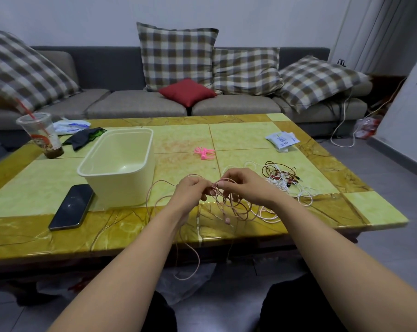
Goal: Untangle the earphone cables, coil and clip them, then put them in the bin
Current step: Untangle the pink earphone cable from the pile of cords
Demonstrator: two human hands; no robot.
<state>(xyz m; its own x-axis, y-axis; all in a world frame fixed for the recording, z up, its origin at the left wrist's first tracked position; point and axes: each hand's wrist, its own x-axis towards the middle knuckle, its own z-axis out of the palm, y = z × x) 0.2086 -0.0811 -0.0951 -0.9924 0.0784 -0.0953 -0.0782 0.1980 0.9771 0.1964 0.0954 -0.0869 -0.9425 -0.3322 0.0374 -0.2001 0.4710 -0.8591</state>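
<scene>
tiled table (pixel 250 137), cream bin (pixel 121 185) on its left part. over the near edge i see the left hand (pixel 189 190) and right hand (pixel 244 185), fingers curled, both pinching the pink earphone cable (pixel 236 207), whose loops dangle. red-and-white cable tangle (pixel 282 178) lies just right; pink clips (pixel 203 153) lie beyond.

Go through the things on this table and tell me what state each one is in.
bin: upright, open, empty.
pink earphone cable: tangled, held above the table, one loop hanging past the edge.
left hand: pinches the pink earphone cable.
right hand: pinches it too.
red and white cables: tangled heap, lying untouched.
pink clips: loose on the table, unused.
phone: face up, screen dark.
cup: nearly empty, straw in.
</scene>
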